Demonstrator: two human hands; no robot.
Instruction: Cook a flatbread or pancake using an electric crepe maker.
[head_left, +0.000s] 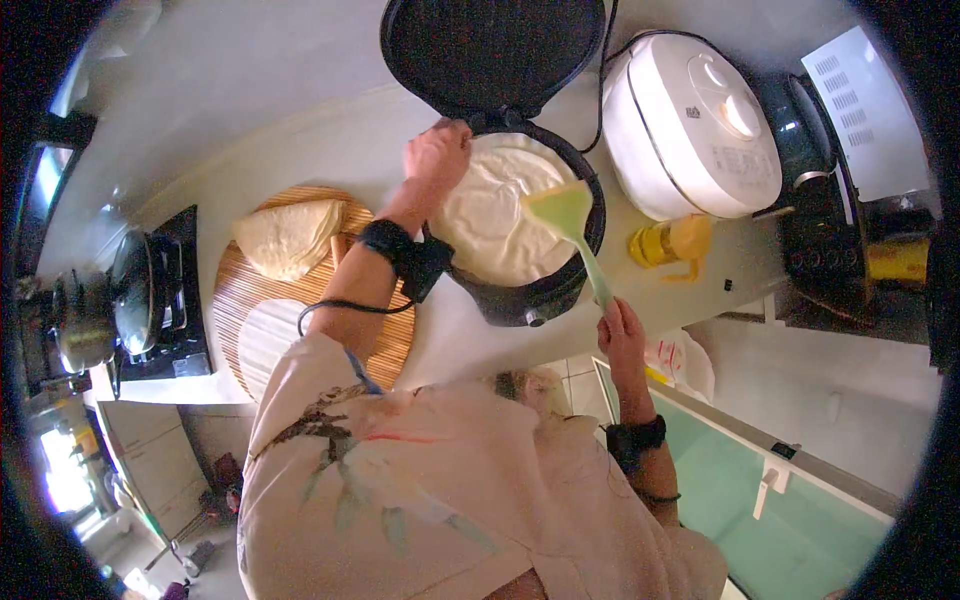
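A pale round flatbread (499, 217) lies in the black electric griddle (559, 296), whose ridged lid (495, 52) stands raised behind it. At the flatbread's upper left edge is my left hand (439, 154), its fingers bent; whether they pinch the dough cannot be made out. My right hand (622, 330) grips the handle of a light green spatula (562, 210), whose broad blade is over the right side of the flatbread. Left of the griddle, a round slatted mat (390, 330) carries folded cooked flatbreads (292, 236) and a pale round sheet (270, 341), partly covered by my left arm.
A white rice cooker (690, 127) stands right of the griddle, with a small container of yellow oil (667, 247) in front of it. The lid's power cord (604, 90) runs between them. A cooktop with a lidded pan (139, 292) is at far left.
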